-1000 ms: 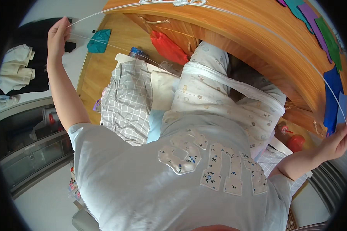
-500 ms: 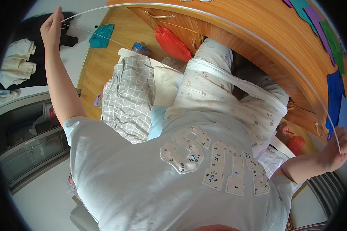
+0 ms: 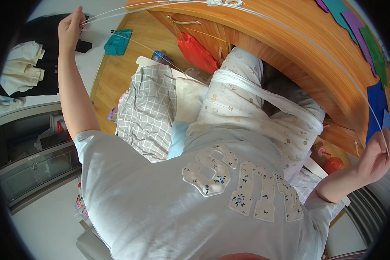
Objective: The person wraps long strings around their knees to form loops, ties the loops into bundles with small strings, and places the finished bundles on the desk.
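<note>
A thin white cord (image 3: 305,38) runs in a long arc over the desk, from one of my hands to the other. My left hand (image 3: 72,29), raised at the far left, is closed with the cord pinched in its fingers. Several strands fan out from it; one thin strand hangs down to the right, past the grey checked cloth. At the right edge, my right hand (image 3: 378,157) pinches the cord near a short tail that sticks out beside the fingers. A small looped bundle of white cord (image 3: 233,2) lies on the desk at the top edge.
The wooden desk (image 3: 286,26) curves across the top, with drawers below. Teal, purple, green and blue fabric pieces (image 3: 377,102) lie at its right end. A red bag (image 3: 196,52) hangs from a drawer handle. Grey checked cloth (image 3: 147,112) is beside my legs.
My left hand has shifted slightly right, and my right hand has tilted upward. More strands now spread from the left hand, and the looped bundle shows more fully at the top.
</note>
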{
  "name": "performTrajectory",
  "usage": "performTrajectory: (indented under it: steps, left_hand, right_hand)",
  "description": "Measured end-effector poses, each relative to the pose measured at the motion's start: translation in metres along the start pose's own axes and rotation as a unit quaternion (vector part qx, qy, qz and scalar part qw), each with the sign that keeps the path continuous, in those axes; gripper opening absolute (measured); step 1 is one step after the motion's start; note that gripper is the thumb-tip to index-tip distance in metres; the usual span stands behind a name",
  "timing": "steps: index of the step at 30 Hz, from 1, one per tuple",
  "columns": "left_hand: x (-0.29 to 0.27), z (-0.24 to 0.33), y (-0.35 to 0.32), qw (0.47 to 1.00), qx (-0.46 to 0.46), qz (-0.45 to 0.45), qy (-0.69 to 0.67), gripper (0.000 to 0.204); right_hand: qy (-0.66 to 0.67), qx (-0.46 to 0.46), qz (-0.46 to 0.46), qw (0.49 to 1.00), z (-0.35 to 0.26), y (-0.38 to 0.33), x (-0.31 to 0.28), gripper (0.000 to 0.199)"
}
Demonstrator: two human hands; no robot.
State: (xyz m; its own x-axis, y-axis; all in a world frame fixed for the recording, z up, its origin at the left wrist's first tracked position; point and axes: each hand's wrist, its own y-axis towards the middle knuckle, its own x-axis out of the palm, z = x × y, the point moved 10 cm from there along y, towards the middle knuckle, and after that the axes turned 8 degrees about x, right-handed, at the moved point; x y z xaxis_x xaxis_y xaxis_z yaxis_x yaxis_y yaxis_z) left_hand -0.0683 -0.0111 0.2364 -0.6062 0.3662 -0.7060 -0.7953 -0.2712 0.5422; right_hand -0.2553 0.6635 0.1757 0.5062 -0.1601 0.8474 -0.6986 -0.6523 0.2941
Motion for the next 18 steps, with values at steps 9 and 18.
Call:
performTrajectory:
  steps: [9,18]
  left_hand:
    - [0.025,0.019,-0.009,1.000,0.013,-0.023,-0.016,0.044]
    - [0.083,0.095,-0.027,0.966,0.063,-0.212,-0.136,0.043]
  right_hand:
    - [-0.075,-0.106,0.185,0.974,-0.055,-0.002,-0.046,0.018]
    - [-0.418,-0.174,0.301,0.839,-0.112,-0.056,-0.076,0.010]
